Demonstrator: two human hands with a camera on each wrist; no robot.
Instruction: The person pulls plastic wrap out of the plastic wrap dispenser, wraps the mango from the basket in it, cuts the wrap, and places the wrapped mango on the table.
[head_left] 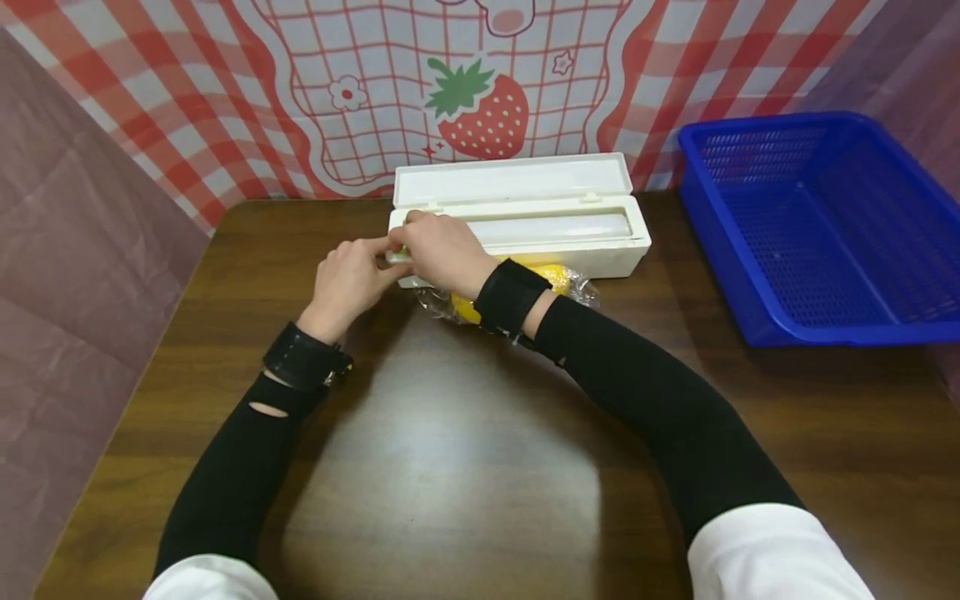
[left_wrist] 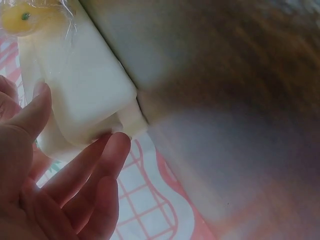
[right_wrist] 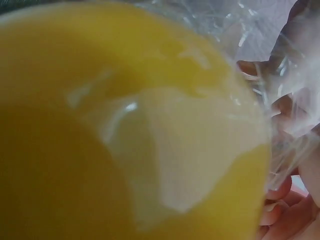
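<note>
A long white plastic-wrap dispenser box (head_left: 600, 262) lies with its lid (head_left: 517, 179) raised and a roll of clear film (head_left: 551, 227) inside. My left hand (head_left: 348, 279) holds the box's left front corner, thumb on its front face and fingertips at its end. Beside it, my right hand (head_left: 446, 250) bends over the same end, fingers curled at a small green piece (head_left: 405, 250), mostly hidden. Under my right wrist a yellow fruit (head_left: 467, 310) in crinkled clear film rests against the box front. This fruit (right_wrist: 150, 125) fills most of the right wrist view.
A blue perforated basket (head_left: 810, 242) stands at the table's right side. Behind the box hangs a red-and-white checked cloth (head_left: 315, 117) with a strawberry print. The brown wooden table (head_left: 427, 467) extends toward me.
</note>
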